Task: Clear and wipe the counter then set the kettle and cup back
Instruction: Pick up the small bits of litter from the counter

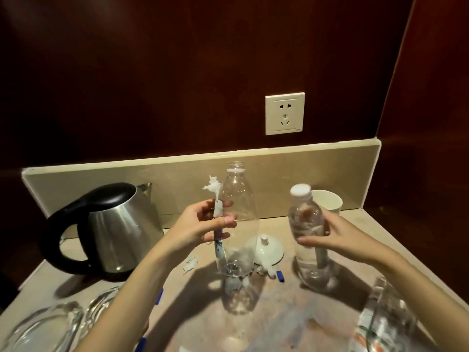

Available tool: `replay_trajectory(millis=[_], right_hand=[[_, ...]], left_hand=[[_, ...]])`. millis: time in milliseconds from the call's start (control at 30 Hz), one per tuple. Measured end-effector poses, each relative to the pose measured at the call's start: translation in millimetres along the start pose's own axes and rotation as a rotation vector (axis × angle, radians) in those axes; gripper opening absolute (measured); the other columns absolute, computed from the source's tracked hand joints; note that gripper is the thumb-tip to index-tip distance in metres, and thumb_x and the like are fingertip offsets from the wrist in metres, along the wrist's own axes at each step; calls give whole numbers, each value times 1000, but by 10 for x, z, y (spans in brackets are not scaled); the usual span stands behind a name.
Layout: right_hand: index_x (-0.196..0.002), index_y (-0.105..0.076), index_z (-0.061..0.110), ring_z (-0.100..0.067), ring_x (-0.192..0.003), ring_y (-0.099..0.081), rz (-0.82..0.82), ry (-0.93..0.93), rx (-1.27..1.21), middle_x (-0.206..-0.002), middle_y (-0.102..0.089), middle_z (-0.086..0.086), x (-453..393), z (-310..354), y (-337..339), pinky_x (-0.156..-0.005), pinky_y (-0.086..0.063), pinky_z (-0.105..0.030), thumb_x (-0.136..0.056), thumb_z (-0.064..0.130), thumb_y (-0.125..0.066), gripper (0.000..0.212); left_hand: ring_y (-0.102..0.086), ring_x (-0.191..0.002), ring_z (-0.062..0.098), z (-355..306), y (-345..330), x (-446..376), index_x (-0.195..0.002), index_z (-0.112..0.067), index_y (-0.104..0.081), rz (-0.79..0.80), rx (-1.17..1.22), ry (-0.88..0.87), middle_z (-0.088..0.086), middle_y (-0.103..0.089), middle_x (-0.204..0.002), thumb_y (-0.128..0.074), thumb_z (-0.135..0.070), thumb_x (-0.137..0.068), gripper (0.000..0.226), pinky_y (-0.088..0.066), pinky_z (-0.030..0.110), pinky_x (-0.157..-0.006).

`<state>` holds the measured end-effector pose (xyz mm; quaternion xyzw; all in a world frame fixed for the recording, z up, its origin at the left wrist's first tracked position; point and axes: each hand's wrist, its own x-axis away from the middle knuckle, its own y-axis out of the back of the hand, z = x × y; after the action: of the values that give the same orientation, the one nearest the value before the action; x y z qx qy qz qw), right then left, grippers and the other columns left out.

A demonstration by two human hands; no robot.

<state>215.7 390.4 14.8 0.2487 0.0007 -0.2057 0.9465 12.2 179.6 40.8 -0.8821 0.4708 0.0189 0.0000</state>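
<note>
My left hand (203, 224) grips the tall uncapped clear plastic bottle (237, 219) upright at frame centre; my right hand (337, 237) grips the white-capped clear bottle (308, 229). The steel kettle (114, 224) stands at left, the white paper cup (327, 200) behind my right hand.

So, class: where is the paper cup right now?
In the head view, the paper cup stands at the counter's back right, against the backsplash, just behind the capped bottle.

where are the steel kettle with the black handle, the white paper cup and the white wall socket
steel kettle with black handle (121, 232): head view, on its shiny steel body
white paper cup (328, 202): head view, on its inner wall, near the rim
white wall socket (285, 113): head view, on the faceplate's middle
</note>
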Motion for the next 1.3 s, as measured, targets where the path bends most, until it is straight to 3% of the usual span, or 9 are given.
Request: replay_trajectory(millis=[67,200,400,500,567,667,767,867,1300], right_hand=[[-122,-51,26,0,-97,-66,4,-21,-162,-102,-71,17,11,80,-24,-74,-50,-13,-73,32,-79,57],[-125,-49,17,-20,-104,-68,28,-71,-356,-116,-68,-7,23,167,-86,-77,-58,-39,-66,34,-79,68],[-127,-46,11,-28,-105,-67,15,-83,-436,-119,-66,-12,60,216,-67,-83,-56,-51,-71,26,-78,67],[-122,-49,15,-26,-100,-69,-64,-63,-405,-110,-71,-5,123,220,27,-80,-58,-46,-74,19,-75,55],[-118,-52,20,-19,-96,-70,-164,-39,-331,-101,-73,3,194,235,175,-74,-58,-33,-70,23,-77,54],[-120,-52,20,-13,-97,-67,-445,-11,-258,-103,-71,3,288,77,528,-74,-54,-28,-65,29,-83,64],[-106,-53,26,-12,-100,-63,-772,-30,-184,-106,-66,3,305,-192,828,-84,-51,-34,-67,27,-84,50],[-104,-52,15,-10,-96,-60,-950,-80,-58,-98,-61,9,213,-426,961,-85,-48,-30,-70,21,-83,47],[-105,-55,9,-25,-101,-60,-859,-283,104,-101,-64,-5,-374,-920,1029,-88,-49,-41,-67,27,-85,52]], left_hand=[[-72,-86,20,17,-41,-2,-108,-10,-61,10,-5,7,11,-73,-98,-65,2,-83,28,-59,29,-69],[-72,-88,21,-5,-164,-16,-110,-10,-61,50,-11,-8,8,-74,-95,-67,-1,-80,31,-60,33,-74],[-71,-91,25,-29,-242,-41,-110,-10,-62,98,6,-17,10,-74,-98,-81,-9,-68,46,-59,30,-71],[-71,-88,24,11,-276,-63,-111,-7,-62,101,6,-8,10,-74,-95,-82,-8,-63,53,-59,30,-68],[-72,-87,25,29,-285,-63,-111,-7,-62,100,3,-16,11,-74,-95,-88,-25,-52,66,-59,29,-67],[-71,-89,28,77,-283,-53,-108,-9,-64,92,-3,-27,14,-73,-96,-94,-45,-27,93,-58,28,-65],[-71,-90,29,137,-272,-31,-107,-8,-64,94,19,-25,16,-72,-96,-95,-44,-26,94,-59,29,-66],[-71,-90,29,193,-259,-4,-108,-6,-65,82,12,-17,17,-72,-97,-95,-49,-21,102,-59,30,-66],[-72,-83,25,307,-203,81,-104,-8,-66,24,-18,12,17,-72,-92,-94,-52,-16,102,-59,28,-64]])
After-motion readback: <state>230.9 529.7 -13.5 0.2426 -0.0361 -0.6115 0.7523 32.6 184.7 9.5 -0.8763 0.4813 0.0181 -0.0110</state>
